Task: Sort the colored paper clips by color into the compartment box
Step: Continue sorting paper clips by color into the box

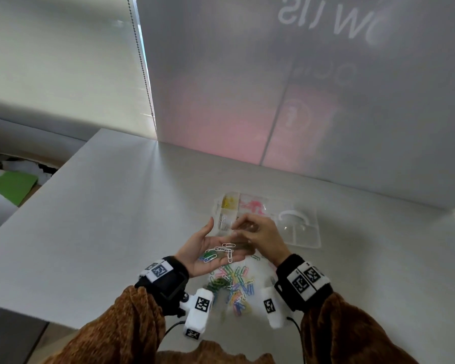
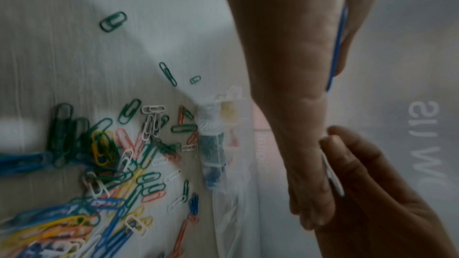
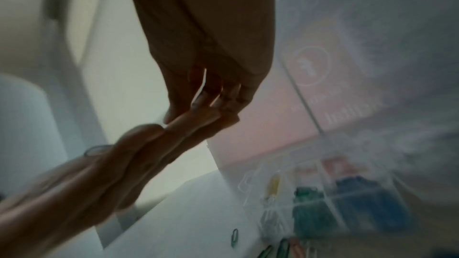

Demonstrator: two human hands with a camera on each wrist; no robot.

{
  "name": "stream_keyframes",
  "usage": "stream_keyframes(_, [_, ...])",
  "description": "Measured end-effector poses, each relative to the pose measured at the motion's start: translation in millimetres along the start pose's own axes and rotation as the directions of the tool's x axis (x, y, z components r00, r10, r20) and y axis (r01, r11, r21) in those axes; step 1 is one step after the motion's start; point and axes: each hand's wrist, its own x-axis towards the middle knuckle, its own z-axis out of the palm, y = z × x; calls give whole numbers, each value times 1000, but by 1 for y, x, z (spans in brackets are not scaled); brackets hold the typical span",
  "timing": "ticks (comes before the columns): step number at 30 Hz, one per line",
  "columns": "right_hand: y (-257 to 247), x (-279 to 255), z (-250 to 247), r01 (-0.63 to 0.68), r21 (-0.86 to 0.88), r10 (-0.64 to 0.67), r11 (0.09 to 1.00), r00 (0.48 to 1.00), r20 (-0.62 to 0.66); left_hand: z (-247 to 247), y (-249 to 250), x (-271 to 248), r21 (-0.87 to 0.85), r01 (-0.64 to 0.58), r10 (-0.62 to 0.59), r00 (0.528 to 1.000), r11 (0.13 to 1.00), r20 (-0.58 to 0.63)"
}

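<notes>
My left hand (image 1: 216, 248) is held palm up above the table, open, carrying several white paper clips (image 1: 222, 250) plus a green one (image 1: 208, 257). My right hand (image 1: 258, 232) bunches its fingers at the left fingertips. In the left wrist view it pinches a white clip (image 2: 332, 180) there, and a blue clip (image 2: 336, 46) lies along the left palm's edge. The clear compartment box (image 1: 217, 208) stands just beyond the hands; yellow and pink clips show in its far cells. A mixed pile of coloured clips (image 1: 234, 287) lies on the table under the wrists.
The box's clear lid (image 1: 302, 229) lies open flat to the right of the box. A white panel (image 1: 326, 101) rises close behind it. The table edge (image 1: 37, 214) runs along the left. Loose green clips (image 2: 113, 21) lie apart from the pile.
</notes>
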Motion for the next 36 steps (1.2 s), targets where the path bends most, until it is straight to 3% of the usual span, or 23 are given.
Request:
stream_keyframes(2, [-4,-6,-8,-88,279,117,956,989,-89,2,-2,1,0,15,-15,1000,1000,-7])
stream_keyframes(4, [-3,-10,-18,-174,383,205,907,978,-39,3,-3,1,-6,34,-34,999,999,-12])
stream_keyframes(6, [0,-14,-23,-200,170,192,965,979,63,1,-4,0,-3,35,-35,999,999,-13])
stream_keyframes(9, [3,-19,-26,-22,-308,83,951,979,188,2,-3,1,26,30,-29,999,999,-42])
stream_keyframes(15, [-2,-17,-27,108,-450,26,887,959,282,9,-3,4,-88,38,-40,999,995,-20])
stream_keyframes(17, [-3,-15,-30,46,-356,52,933,963,263,10,-1,4,-103,42,-44,999,994,-18])
stream_keyframes(19, [-6,-16,-32,-121,46,105,992,960,259,12,0,4,-138,16,-23,998,990,-52])
stream_keyframes(20, [-8,-18,-32,-197,313,112,929,957,268,12,1,6,-158,-6,-9,996,987,-92])
stream_keyframes(21, [-10,-19,-31,-250,534,115,807,955,273,10,2,8,-179,-33,6,989,983,-147])
stream_keyframes(23, [-10,-21,-26,-282,747,119,602,957,265,6,1,12,-200,-79,25,965,977,-261])
stream_keyframes(25, [-7,-21,-20,-275,794,120,542,960,251,5,-1,13,-173,-84,27,951,981,-309])
stream_keyframes(27, [-4,-22,-15,-291,760,141,581,956,258,11,-2,10,-121,-78,37,951,990,-307])
stream_keyframes(30, [-2,-22,-16,-279,683,119,675,955,272,17,-4,5,-22,-110,104,974,994,-203])
stream_keyframes(36, [-15,-19,-19,-327,606,196,725,942,273,22,-1,2,49,-121,123,992,991,-37])
